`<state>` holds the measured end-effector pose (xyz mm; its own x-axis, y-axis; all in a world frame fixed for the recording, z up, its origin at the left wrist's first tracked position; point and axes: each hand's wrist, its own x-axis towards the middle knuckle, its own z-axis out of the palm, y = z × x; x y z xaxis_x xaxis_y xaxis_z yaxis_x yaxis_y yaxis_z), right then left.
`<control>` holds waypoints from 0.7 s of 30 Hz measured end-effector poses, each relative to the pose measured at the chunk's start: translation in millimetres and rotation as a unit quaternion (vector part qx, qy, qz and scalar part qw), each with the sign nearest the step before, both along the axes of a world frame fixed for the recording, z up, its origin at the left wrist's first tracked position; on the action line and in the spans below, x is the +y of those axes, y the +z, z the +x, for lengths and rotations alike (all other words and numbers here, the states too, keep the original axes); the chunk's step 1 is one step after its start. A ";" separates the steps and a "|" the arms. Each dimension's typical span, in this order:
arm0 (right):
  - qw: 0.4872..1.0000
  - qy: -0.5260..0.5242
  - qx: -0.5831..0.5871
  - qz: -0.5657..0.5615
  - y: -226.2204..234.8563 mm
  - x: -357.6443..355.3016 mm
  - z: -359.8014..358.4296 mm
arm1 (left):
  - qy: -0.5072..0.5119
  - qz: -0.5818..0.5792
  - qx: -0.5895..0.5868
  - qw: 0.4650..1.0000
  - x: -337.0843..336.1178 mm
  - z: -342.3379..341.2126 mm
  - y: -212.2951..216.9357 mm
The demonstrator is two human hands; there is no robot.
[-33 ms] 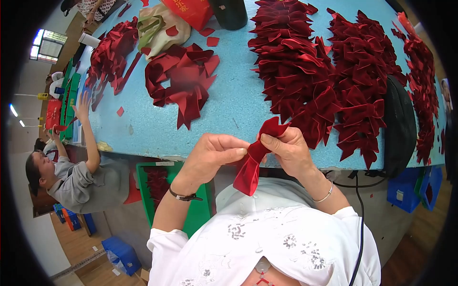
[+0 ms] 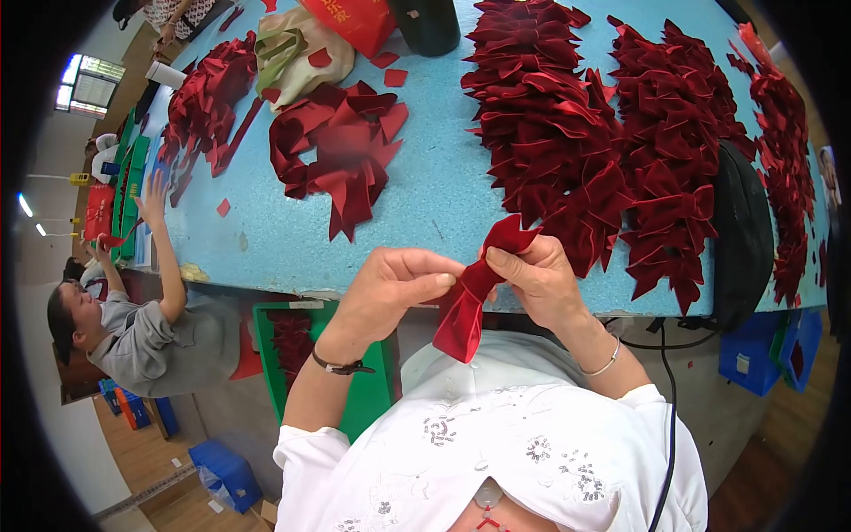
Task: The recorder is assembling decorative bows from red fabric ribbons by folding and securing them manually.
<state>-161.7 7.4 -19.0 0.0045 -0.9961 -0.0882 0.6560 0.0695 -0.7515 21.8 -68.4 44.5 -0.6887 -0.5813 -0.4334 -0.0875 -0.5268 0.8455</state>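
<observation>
A red velvet bow (image 2: 462, 321) hangs at a slant between my two hands, just past the table's near edge. My right hand (image 2: 542, 282) pinches its upper part between thumb and fingers, with pointed ribbon ends sticking up above. From the other side, my left hand (image 2: 390, 288) holds the bow's middle with thumb and forefinger pressed together. The wide lower loop dangles below the fingers, in front of my white shirt. Some of the bow's middle is hidden behind my fingertips.
Rows of dark red bows (image 2: 550, 115) cover the blue table (image 2: 425, 177) at the right, beside a black bag (image 2: 743, 239). Loose red ribbons (image 2: 306, 168) lie left of centre. A green crate (image 2: 368, 386) stands below the edge. A co-worker (image 2: 160, 337) sits at the left.
</observation>
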 end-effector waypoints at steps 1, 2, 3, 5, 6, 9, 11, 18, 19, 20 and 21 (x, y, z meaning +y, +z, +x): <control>1.000 -0.004 0.012 -0.009 0.8 -1.0 -1.9 | 0.000 0.000 0.001 1.000 -0.6 -0.2 1.0; 1.000 -0.008 0.024 -0.019 0.9 -1.8 -3.3 | 0.010 -0.023 -0.019 1.000 -1.1 -0.4 1.7; 0.999 -0.008 0.024 -0.019 0.2 -2.2 -4.3 | 0.021 -0.047 -0.038 0.998 -1.7 -0.5 2.3; 0.999 -0.008 0.042 -0.022 -1.4 -1.4 -4.4 | 0.033 -0.070 -0.058 0.995 0.6 -0.6 7.0; 0.998 -0.008 0.050 -0.023 -1.7 -1.3 -4.0 | 0.030 -0.068 -0.060 0.995 2.9 -2.6 10.5; 0.994 -0.019 0.100 -0.049 -0.2 -0.5 -1.2 | 0.024 -0.063 -0.063 0.996 8.3 -6.9 13.3; 0.990 -0.025 0.126 -0.062 1.8 0.4 -0.5 | -0.022 -0.115 -0.087 0.989 10.7 -7.8 8.7; 0.997 0.057 0.021 0.036 7.4 2.1 1.8 | -0.038 -0.060 -0.042 0.997 12.7 -1.3 -2.3; 0.997 0.058 0.021 0.036 8.8 0.9 1.9 | -0.023 -0.042 -0.028 0.998 13.1 -0.2 -4.1; 0.997 0.053 0.024 0.045 11.3 -0.7 1.5 | -0.009 -0.023 -0.014 1.000 13.2 0.7 -5.3; 0.997 0.049 0.027 0.053 14.1 -2.2 1.2 | -0.008 -0.023 -0.014 1.000 13.4 1.1 -6.0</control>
